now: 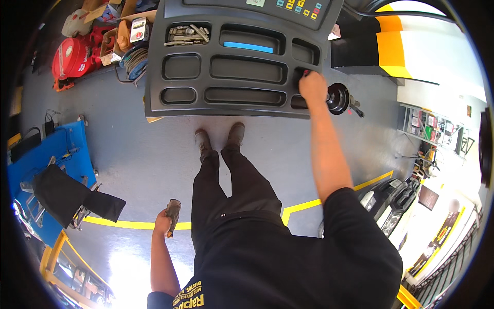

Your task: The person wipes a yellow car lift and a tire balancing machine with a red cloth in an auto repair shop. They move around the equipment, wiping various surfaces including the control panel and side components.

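My left hand hangs low at my left side, its fingers closed round a crumpled grey-brown rag. My right arm reaches forward to the dark grey machine top, which looks like a wheel balancer with moulded trays. There my right hand is closed over a small compartment near the right edge. A bit of something dark and red peeks out at its fingertips, too hidden to name. Just right of that hand, a round black flange sits on the machine's shaft.
Small metal pieces fill the upper left tray, and a blue strip lies in the one beside it. Coloured keys top the panel. Left stand a red reel-like unit, a cable coil and a blue machine.
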`<act>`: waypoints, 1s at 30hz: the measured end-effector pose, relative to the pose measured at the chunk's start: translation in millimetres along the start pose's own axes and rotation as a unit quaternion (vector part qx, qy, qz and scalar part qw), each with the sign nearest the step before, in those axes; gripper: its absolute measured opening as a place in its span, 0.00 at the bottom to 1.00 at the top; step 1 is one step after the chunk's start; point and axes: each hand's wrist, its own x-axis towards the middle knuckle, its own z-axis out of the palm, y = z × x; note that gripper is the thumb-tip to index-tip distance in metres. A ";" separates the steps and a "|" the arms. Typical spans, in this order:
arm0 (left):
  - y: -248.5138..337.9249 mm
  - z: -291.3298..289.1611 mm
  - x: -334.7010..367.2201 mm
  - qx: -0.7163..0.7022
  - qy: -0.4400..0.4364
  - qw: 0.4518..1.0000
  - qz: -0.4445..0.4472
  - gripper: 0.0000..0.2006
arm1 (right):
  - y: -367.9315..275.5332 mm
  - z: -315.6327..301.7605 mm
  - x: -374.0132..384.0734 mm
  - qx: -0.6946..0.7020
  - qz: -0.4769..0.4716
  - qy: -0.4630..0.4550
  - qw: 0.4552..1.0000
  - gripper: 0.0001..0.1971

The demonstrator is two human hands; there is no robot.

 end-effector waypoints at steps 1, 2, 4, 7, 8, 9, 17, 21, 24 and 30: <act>5.4 -1.1 0.3 0.005 -0.003 1.000 0.008 0.34 | -8.4 11.6 -7.8 -0.002 0.002 0.052 0.999 0.21; 12.1 -2.7 1.1 0.003 -0.003 1.000 0.019 0.34 | -11.8 17.9 -13.1 0.051 0.001 0.059 0.997 0.19; 29.5 -8.7 6.4 -0.008 -0.007 1.000 0.027 0.34 | -0.5 15.6 -18.5 0.165 -0.086 0.075 0.980 0.13; 58.1 -18.6 15.2 0.015 0.012 0.999 0.048 0.34 | 38.1 -5.0 -27.1 0.274 -0.274 -0.033 0.921 0.11; 68.5 -21.0 18.7 0.015 0.019 0.999 0.032 0.34 | 52.9 -13.4 -24.3 0.241 -0.303 -0.029 0.921 0.10; 77.4 -22.1 19.2 0.031 0.016 0.998 0.058 0.34 | 65.9 -22.4 -17.5 0.195 -0.313 -0.050 0.928 0.10; 118.4 -19.6 10.6 0.071 0.038 0.993 0.089 0.34 | 85.4 -64.9 -21.6 0.058 -0.168 -0.154 0.972 0.09; 101.8 -10.7 9.1 0.044 0.003 0.998 0.045 0.34 | 49.0 -40.2 -66.0 0.289 -0.185 0.087 0.935 0.13; 90.4 -6.6 7.6 0.087 -0.009 0.996 0.018 0.35 | 33.0 -5.4 -89.7 0.269 -0.274 0.076 0.920 0.17; 94.5 -16.7 -1.6 0.071 -0.004 0.996 0.053 0.35 | 79.3 8.2 -74.7 0.159 -0.185 0.052 0.968 0.18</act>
